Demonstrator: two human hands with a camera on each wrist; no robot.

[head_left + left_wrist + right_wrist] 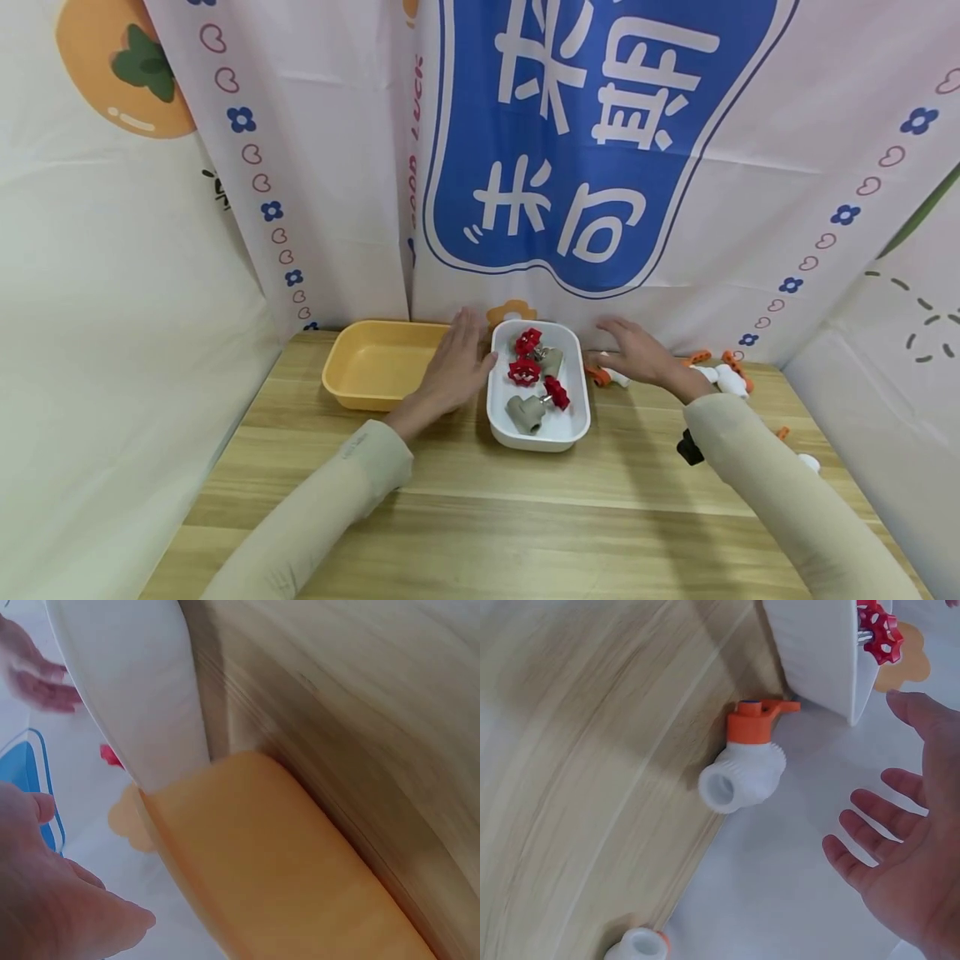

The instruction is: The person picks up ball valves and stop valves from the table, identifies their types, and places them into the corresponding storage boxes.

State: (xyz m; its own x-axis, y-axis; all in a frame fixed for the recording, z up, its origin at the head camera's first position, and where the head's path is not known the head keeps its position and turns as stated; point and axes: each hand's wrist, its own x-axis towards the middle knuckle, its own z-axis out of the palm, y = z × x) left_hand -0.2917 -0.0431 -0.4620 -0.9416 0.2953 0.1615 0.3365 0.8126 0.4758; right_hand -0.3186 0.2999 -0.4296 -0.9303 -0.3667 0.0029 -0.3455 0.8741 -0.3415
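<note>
A white tray [567, 423] holds several grey-beige stop valves [527, 412] with red handwheels [524, 372]. My left hand [454, 368] hovers over the right part of a yellow tray [378, 367], thumb toward the white tray; fingers are extended and hold nothing. To the right of the white tray, my right hand [643, 357] is in the air with its fingers spread. Near it, a white ball valve [746, 776] with an orange lever lies on the table, apart from the hand in the right wrist view.
More white valves with orange levers [731, 379] lie at the back right of the wooden table [525, 533]. Another white piece [808, 462] is partly hidden by the right sleeve. A printed cloth [360, 208] hangs behind the trays.
</note>
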